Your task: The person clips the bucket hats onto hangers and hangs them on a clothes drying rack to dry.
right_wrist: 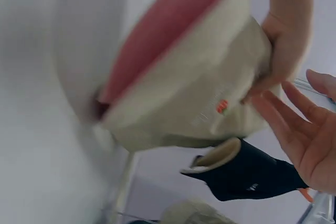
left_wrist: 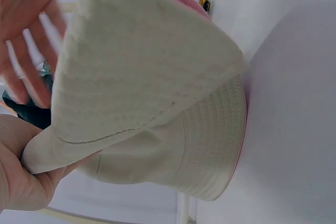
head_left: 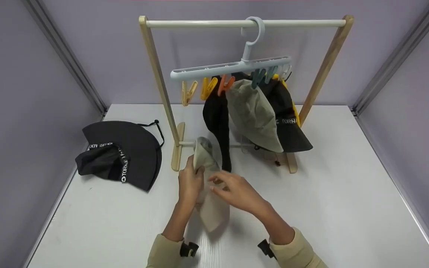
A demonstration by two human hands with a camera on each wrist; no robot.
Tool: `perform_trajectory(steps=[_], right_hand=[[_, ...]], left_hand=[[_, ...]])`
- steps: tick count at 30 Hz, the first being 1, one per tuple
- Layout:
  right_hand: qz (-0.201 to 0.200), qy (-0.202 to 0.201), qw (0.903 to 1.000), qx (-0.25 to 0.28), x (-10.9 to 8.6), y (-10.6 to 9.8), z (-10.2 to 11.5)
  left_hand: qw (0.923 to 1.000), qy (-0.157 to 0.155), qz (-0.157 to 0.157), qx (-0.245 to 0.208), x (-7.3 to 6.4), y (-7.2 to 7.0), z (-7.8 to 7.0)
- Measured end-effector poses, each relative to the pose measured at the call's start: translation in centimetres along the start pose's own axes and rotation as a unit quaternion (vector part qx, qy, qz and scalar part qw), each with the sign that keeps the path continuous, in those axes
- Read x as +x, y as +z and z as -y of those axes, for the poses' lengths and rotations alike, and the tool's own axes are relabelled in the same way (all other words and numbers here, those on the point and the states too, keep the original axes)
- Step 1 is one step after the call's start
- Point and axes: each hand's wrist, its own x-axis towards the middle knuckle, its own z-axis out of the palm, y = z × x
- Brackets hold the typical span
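A beige bucket hat (head_left: 212, 214) with a pink lining hangs from my left hand (head_left: 191, 182), above the white table. Thumb and fingers of that hand pinch the hat's brim, as the left wrist view shows. My right hand (head_left: 240, 191) is beside the hat, its fingers spread and loosely bent toward the fabric. In the right wrist view a small red emblem (right_wrist: 222, 107) shows on the hat's side, and the right fingertips are close to it. The pink lining (right_wrist: 168, 32) appears along the brim there.
A pale blue clip hanger (head_left: 229, 68) hangs on the rack's white rail (head_left: 199, 24). Its clips carry a black hat (head_left: 217, 115), a grey-green bucket hat (head_left: 253, 115) and a black cap (head_left: 292, 136). A wide-brimmed black hat (head_left: 140, 149) lies at the left.
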Motion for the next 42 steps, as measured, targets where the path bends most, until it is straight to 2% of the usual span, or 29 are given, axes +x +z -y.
perform_trajectory(steps=[3,5,7,10,13,16,19,21,24,27,29,33,37,39,42], right_hand=[[-0.028,0.001,0.9977,0.062,1.2,-2.3,1.1],[-0.056,-0.007,0.9922,0.112,2.1,-4.0,1.8],[-0.088,-0.019,0.9806,0.174,3.1,-5.8,2.4],[-0.123,-0.035,0.9546,0.269,4.7,-8.3,3.4],[-0.126,-0.021,0.9369,0.325,6.4,-10.2,4.3],[-0.099,0.017,0.9348,0.341,8.2,-11.4,4.9],[-0.064,0.069,0.9321,0.35,9.9,-11.9,5.4],[-0.05,0.104,0.9259,0.36,11.0,-12.1,5.5],[-0.048,0.147,0.9128,0.378,12.3,-12.2,5.5],[-0.059,0.169,0.9011,0.395,13.1,-12.2,5.3],[-0.068,0.167,0.8959,0.406,13.5,-12.1,5.1],[-0.1,0.129,0.8898,0.426,14.0,-11.9,4.7],[-0.137,0.097,0.8646,0.474,14.4,-11.6,4.6],[-0.146,0.083,0.8504,0.498,14.4,-11.6,4.6],[-0.154,0.057,0.8344,0.526,14.4,-11.4,4.5]], left_hand=[[1.0,0.001,0.0,0.002,0.0,-0.1,0.0],[1.0,-0.004,0.001,0.003,0.0,0.0,0.0],[1.0,-0.008,0.004,0.0,0.1,0.0,0.0],[0.9999,-0.006,0.009,-0.008,0.2,0.1,0.0],[0.9999,-0.003,0.011,-0.011,0.3,0.1,0.0],[0.9999,-0.002,0.008,-0.01,0.3,0.1,0.0],[0.9999,-0.005,0.006,-0.011,0.4,0.1,0.1],[0.9999,-0.006,0.006,-0.013,0.4,0.1,0.2],[0.9998,-0.009,0.008,-0.014,0.3,0.2,0.2],[0.9998,-0.009,0.01,-0.017,0.3,0.2,0.2],[0.9997,-0.009,0.011,-0.018,0.3,0.2,0.2],[0.9997,-0.011,0.015,-0.017,0.3,0.2,0.2],[0.9996,-0.016,0.019,-0.012,0.3,0.3,0.1],[0.9996,-0.017,0.022,-0.01,0.3,0.3,0.0],[0.9995,-0.016,0.024,-0.011,0.4,0.3,-0.1]])
